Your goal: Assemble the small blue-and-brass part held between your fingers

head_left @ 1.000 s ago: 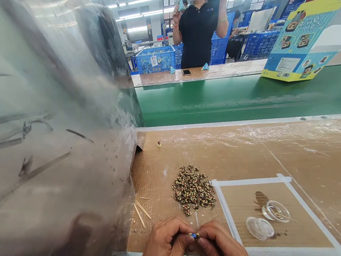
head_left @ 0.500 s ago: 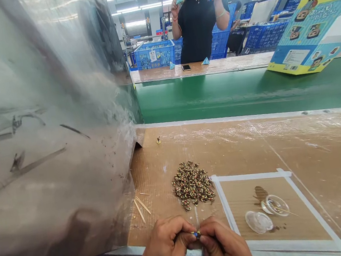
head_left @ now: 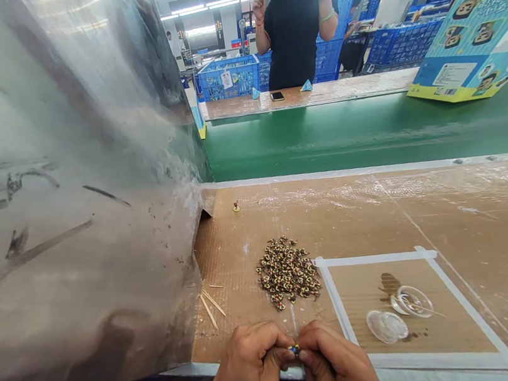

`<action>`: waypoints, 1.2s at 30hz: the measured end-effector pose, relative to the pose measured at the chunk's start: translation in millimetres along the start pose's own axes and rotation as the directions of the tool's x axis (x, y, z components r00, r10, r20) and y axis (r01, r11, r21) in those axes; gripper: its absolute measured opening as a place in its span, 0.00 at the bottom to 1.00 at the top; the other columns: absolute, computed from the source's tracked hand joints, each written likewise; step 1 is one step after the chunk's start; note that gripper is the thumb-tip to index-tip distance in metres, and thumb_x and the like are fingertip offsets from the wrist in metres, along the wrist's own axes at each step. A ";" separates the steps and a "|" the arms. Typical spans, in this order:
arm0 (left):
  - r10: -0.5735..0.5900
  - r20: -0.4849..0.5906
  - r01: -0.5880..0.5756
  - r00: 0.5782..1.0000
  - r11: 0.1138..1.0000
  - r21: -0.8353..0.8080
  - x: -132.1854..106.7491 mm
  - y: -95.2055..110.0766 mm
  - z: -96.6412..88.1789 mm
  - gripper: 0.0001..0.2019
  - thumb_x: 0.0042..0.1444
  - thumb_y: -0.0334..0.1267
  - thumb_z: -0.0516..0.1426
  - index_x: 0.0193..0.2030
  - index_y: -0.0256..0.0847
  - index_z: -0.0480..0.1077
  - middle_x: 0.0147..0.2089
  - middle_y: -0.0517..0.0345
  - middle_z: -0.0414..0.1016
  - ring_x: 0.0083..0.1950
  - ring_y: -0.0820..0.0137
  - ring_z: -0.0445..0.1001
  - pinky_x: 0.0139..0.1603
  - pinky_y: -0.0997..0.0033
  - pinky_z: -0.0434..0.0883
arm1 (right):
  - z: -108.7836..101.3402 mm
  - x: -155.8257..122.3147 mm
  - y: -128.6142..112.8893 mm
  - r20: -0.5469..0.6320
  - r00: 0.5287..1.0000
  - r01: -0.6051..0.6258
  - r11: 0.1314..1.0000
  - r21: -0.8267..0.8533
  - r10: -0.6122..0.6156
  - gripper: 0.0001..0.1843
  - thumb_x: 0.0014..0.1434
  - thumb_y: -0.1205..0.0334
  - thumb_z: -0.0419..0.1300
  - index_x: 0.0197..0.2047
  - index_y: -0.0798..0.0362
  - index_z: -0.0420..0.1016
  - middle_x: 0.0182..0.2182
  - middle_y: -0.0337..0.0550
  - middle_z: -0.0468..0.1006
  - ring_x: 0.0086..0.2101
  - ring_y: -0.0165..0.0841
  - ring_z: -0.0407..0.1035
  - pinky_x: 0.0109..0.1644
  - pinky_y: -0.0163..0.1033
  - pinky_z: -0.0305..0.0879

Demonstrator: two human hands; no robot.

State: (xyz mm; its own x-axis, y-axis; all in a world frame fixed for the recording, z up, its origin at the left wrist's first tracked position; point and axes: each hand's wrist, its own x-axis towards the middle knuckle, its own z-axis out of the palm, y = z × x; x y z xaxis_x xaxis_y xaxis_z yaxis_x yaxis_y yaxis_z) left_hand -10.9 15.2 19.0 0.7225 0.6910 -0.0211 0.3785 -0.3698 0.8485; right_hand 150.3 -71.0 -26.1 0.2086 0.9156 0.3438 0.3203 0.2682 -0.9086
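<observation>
At the near edge of the brown work table [head_left: 381, 209], my left hand [head_left: 246, 376] and my right hand [head_left: 340, 365] meet fingertip to fingertip. Both pinch one tiny blue and yellow part [head_left: 296, 350] between thumbs and forefingers. Just beyond my hands lies a heap of several small dark, multicoloured parts [head_left: 288, 272]. A few thin wooden sticks [head_left: 211, 306] lie to the left of the heap.
A white-taped rectangle [head_left: 378, 258] holds two clear round lids [head_left: 399, 315] with a stick. A large grey plastic-covered bulk [head_left: 66, 180] fills the left. Behind runs a green conveyor belt [head_left: 369, 129]; a person in black stands beyond it, near a colourful carton [head_left: 475, 43].
My hands stay pinched on the tiny part and have barely shifted. The view has tilted slightly, so the table and the far person sit a little differently in frame.
</observation>
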 end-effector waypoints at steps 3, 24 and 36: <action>0.008 0.001 -0.008 1.000 1.000 0.012 0.2 -0.7 -0.3 0.08 0.66 0.31 0.53 0.36 0.41 0.72 0.35 0.59 0.79 0.39 0.67 0.76 0.46 0.67 0.64 | -1.3 0.2 1.2 0.023 1.000 0.015 1.000 -0.002 -0.015 0.13 0.74 0.68 0.50 0.36 0.48 0.67 0.28 0.35 0.68 0.28 0.29 0.65 0.33 0.34 0.58; 0.112 0.018 -0.112 0.994 0.994 0.014 0.7 -10.8 -1.9 0.08 0.67 0.31 0.52 0.36 0.41 0.70 0.33 0.60 0.76 0.36 0.68 0.75 0.42 0.69 0.64 | -10.8 6.7 0.9 0.135 0.989 0.067 0.998 -0.005 -0.066 0.13 0.73 0.71 0.48 0.36 0.48 0.64 0.29 0.33 0.68 0.30 0.28 0.67 0.34 0.32 0.58; 0.126 0.026 -0.127 0.992 0.992 0.019 1.3 -11.9 -2.8 0.07 0.67 0.32 0.53 0.36 0.42 0.69 0.33 0.60 0.76 0.36 0.68 0.74 0.42 0.69 0.64 | -9.5 3.5 0.9 0.144 0.989 0.023 1.000 0.017 -0.025 0.13 0.74 0.68 0.48 0.35 0.48 0.63 0.29 0.34 0.67 0.30 0.28 0.65 0.35 0.33 0.57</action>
State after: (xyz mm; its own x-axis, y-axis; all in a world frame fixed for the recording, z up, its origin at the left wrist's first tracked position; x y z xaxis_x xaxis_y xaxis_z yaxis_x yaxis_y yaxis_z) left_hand -16.0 22.3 10.4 0.7795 0.6222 0.0721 0.2949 -0.4662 0.8341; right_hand 160.1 -70.3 -23.4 0.0658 0.9422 0.3287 0.3095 0.2939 -0.9043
